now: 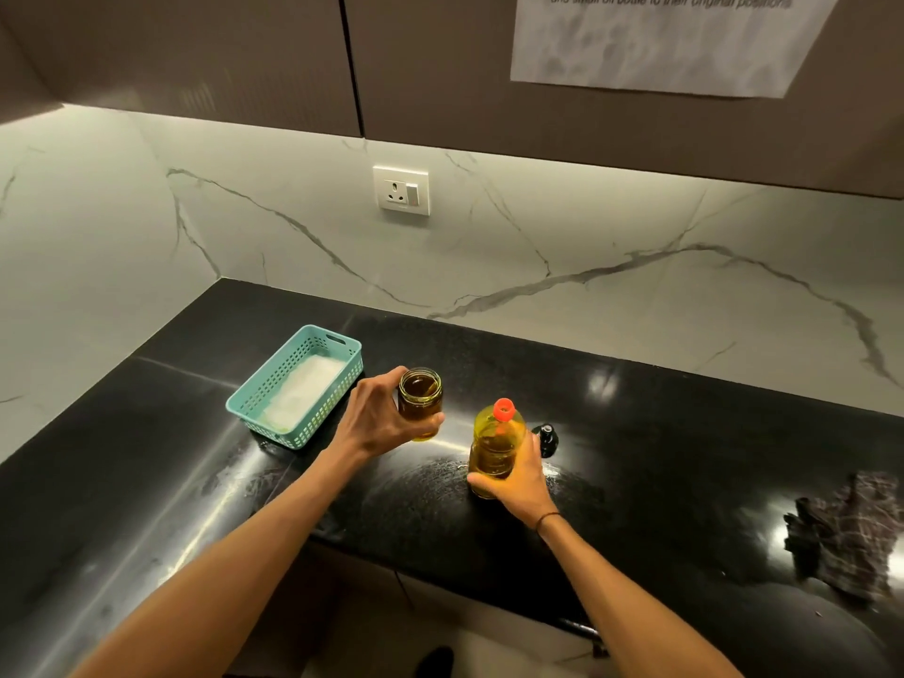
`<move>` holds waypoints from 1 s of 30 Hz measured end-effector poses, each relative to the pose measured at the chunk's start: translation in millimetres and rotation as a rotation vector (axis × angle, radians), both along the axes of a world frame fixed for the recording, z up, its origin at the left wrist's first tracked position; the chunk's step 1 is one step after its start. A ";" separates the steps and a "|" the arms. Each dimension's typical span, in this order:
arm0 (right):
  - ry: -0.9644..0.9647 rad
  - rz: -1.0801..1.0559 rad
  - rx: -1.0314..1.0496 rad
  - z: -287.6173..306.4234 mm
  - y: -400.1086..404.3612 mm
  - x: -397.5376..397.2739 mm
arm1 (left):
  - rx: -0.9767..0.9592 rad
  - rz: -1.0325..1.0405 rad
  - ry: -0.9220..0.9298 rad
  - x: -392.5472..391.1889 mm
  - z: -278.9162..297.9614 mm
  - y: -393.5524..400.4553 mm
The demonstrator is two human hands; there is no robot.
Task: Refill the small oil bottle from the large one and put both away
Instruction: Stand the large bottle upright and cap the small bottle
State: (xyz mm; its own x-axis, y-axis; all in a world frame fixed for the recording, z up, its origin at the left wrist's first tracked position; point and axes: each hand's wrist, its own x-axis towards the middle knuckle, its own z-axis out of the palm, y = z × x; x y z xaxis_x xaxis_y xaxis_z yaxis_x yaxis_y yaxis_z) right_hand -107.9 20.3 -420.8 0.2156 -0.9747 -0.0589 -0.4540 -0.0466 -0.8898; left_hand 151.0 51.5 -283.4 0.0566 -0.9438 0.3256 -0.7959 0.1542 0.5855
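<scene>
The small oil bottle (420, 401) is a short glass jar with no lid, holding dark golden oil almost to the top. My left hand (376, 418) grips it from the left side, upright, just above the black counter. The large oil bottle (496, 445) is yellow plastic with a red cap on and stands on the counter to the right. My right hand (518, 479) wraps around its lower body from the near side. A small black lid (548, 438) lies on the counter just behind and right of the large bottle.
A teal plastic basket (274, 384) lined with white paper sits left of the jar. A dark checked cloth (846, 540) lies at the right on the black counter (660, 433). The marble wall with a socket (401, 189) rises behind. The counter's front edge runs below my forearms.
</scene>
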 end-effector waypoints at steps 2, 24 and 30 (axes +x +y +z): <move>0.091 -0.007 -0.023 -9.5 -0.9 -24.9 | -0.008 0.005 0.003 -0.4 -0.2 0.0; 1.070 0.338 0.025 -31.0 -108.2 -47.5 | -0.029 0.009 0.035 1.2 7.1 -5.9; 1.001 0.330 0.014 -33.2 -107.2 -51.9 | -0.023 0.004 0.037 0.1 6.5 -8.1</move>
State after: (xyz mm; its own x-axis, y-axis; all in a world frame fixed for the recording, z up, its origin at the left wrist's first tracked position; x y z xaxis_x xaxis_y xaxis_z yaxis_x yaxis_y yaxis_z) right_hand -159.8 -86.9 -454.0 0.3170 -0.8743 -0.3677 -0.9484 -0.2945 -0.1174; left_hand 151.1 43.4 -276.9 0.0725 -0.9358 0.3450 -0.7745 0.1652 0.6106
